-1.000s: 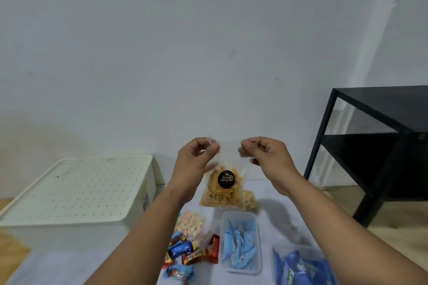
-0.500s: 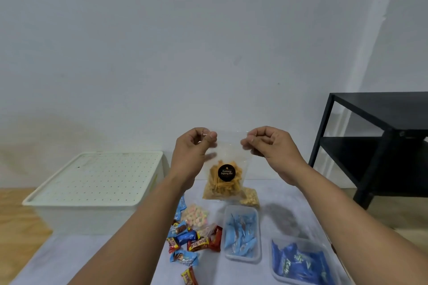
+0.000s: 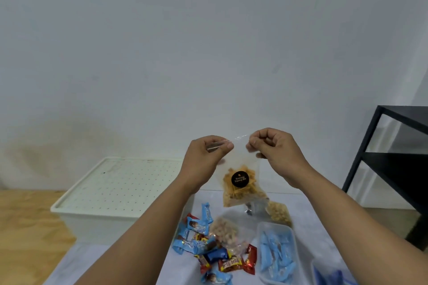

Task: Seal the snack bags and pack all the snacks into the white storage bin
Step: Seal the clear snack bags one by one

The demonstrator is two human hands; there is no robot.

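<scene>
Both hands hold a clear bag of chips (image 3: 239, 186) up in the air above the table (image 3: 308, 210). The left hand (image 3: 205, 159) pinches the top left corner of the bag, and the right hand (image 3: 276, 148) pinches the top right corner, fingers curled. The bag hangs upright, its black round label facing the camera. The white bin (image 3: 120, 192) sits to the left, lid on. Wrapped candies (image 3: 208, 247) lie below, beside a tub (image 3: 276, 252) of blue packets
</scene>
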